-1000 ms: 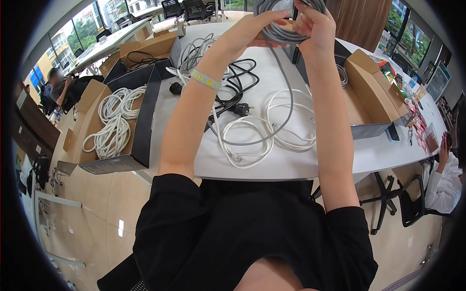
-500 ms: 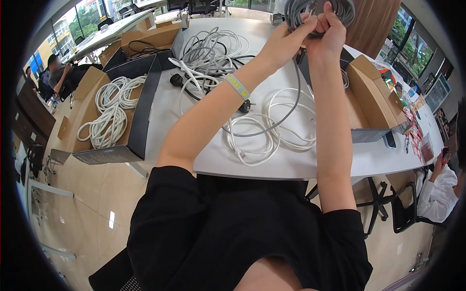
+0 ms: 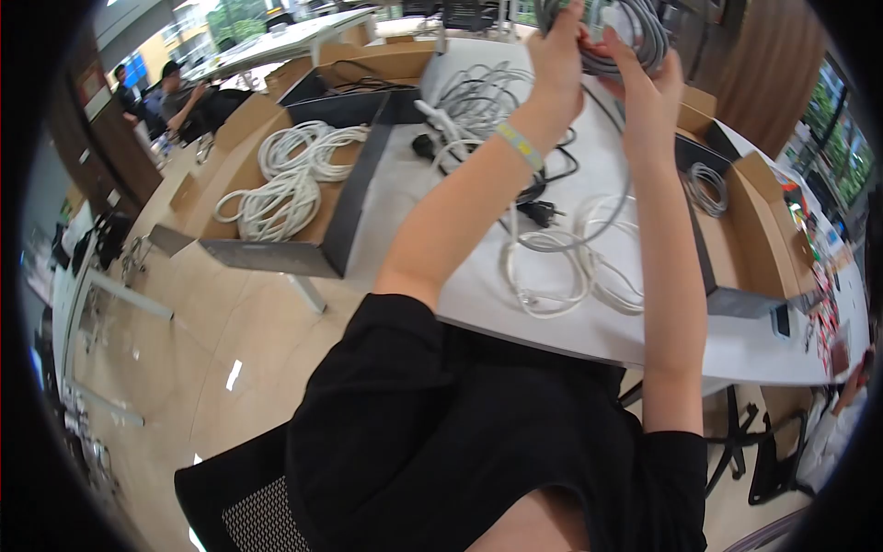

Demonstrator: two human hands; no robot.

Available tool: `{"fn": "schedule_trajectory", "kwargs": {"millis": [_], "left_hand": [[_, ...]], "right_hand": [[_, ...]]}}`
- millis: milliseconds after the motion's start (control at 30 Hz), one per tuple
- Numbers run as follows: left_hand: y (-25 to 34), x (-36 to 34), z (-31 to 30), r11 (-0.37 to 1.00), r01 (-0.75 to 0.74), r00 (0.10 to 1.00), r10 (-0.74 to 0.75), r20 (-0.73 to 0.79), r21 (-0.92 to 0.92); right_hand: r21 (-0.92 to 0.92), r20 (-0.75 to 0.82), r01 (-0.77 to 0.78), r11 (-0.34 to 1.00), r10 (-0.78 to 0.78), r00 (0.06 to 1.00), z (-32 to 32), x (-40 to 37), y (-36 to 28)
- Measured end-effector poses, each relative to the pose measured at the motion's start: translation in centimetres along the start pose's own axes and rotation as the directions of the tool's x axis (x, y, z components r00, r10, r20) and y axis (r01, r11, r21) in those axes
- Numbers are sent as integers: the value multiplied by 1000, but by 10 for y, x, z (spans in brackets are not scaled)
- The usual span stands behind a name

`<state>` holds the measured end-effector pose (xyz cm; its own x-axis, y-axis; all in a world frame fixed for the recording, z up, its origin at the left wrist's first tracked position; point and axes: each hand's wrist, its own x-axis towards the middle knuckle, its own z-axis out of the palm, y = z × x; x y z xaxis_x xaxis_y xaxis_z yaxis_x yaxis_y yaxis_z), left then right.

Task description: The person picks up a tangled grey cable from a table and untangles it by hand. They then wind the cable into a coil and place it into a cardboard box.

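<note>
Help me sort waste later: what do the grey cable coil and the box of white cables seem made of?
Grey cable coil: likely flexible plastic or rubber sheath, matt, bending smoothly into loops. Box: cardboard by its look, matt brown inside, dark outer face, folded flaps.

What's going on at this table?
A person in a black shirt holds a coil of grey cable raised above the white table, gripped in both the left hand and the right hand. Its loose tail hangs down to white cable loops on the tabletop. An open cardboard box to the left holds more coiled white cable.
</note>
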<state>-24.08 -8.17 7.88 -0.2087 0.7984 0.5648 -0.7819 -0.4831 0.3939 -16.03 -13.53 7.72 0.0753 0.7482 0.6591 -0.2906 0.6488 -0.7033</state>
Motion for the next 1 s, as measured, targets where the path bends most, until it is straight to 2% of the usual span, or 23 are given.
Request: {"fn": "schedule_trajectory", "kwargs": {"millis": [33, 67, 100, 167, 200, 233, 267, 300, 333, 367, 400, 433, 467, 500, 567, 600, 633, 700, 733, 800, 867, 933, 1000], "left_hand": [[6, 2, 0, 996, 73, 997, -75, -25, -57], [12, 4, 1, 995, 92, 991, -95, -91, -43], [17, 11, -7, 996, 81, 992, -83, -97, -27], [26, 31, -22, 996, 17, 1000, -16, 7, -89], [39, 30, -23, 985, -73, 993, 58, 100, 153], [47, 30, -24, 981, -99, 991, 82, 107, 169], [54, 29, -24, 655, -450, 893, 301, 335, 607], [61, 27, -26, 50, -657, 723, 323, 610, 752], [63, 22, -23, -107, -629, 754, 156, 638, 770], [62, 15, -18, -243, -667, 710, 81, 699, 705], [69, 4, -6, -329, -642, 754, -104, 649, 693], [62, 5, -4, -234, -670, 742, -222, 632, 705], [47, 5, -7, -362, -780, 581, -118, 805, 510], [44, -3, -2, -358, -750, 619, -83, 781, 557], [45, -12, 3, -361, -740, 638, -112, 762, 567], [42, -16, 4, -349, -739, 645, -118, 755, 577], [39, -17, 4, -335, -738, 651, -126, 748, 586], [37, -18, 3, -321, -745, 642, -107, 759, 585], [37, -19, 4, -289, -749, 648, -134, 750, 596], [37, -27, 11, -250, -754, 651, -163, 742, 607], [39, -38, 23, -186, -600, 797, -58, 601, 778], [43, -42, 28, -178, -626, 778, -81, 623, 759], [45, -43, 28, -169, -654, 756, -103, 646, 738]], "right_hand": [[-366, -82, 272, 890, -322, 943, 7, -5, -1], [-690, -42, 427, 584, -622, 782, 13, -9, -2], [-676, -46, 431, 598, -618, 785, 14, -10, -5], [-751, 168, 622, 222, -847, 504, 9, -7, -13], [-740, 255, 663, 110, -867, 428, 5, -5, -17], [-718, 333, 696, 0, -878, 344, 2, -3, -21], [-708, 410, 700, -96, -863, 296, 0, -4, -26], [-659, 424, 750, -58, -852, 307, 6, -8, -27], [-678, 530, 720, -147, -776, 341, 8, -11, -32], [-681, 623, 694, -236, -683, 380, 9, -13, -34], [-667, 607, 718, -200, -704, 368, 12, -14, -30], [-691, 650, 692, -209, -600, 467, 14, -14, -27], [-708, 680, 666, -235, -479, 555, 13, -12, -23], [-697, 686, 681, -224, -487, 541, 8, -8, -16], [-834, 493, 551, 40, -396, 775, -11, 0, -1], [-841, 470, 532, 101, -352, 810, -18, 4, 3], [-838, 474, 536, 100, -353, 807, -23, 7, 5], [-898, 433, 440, -15, -219, 875, -29, 10, 7], [-898, 432, 440, -17, -219, 875, -29, 9, 5], [-914, 405, 389, -114, -220, 888, -28, 7, -4], [-929, 368, 355, -105, -180, 912, -24, 5, -14], [-945, 323, 312, -97, -133, 937, -27, 3, -20], [-915, 402, 397, -65, -162, 901, -30, 4, -24]]}}
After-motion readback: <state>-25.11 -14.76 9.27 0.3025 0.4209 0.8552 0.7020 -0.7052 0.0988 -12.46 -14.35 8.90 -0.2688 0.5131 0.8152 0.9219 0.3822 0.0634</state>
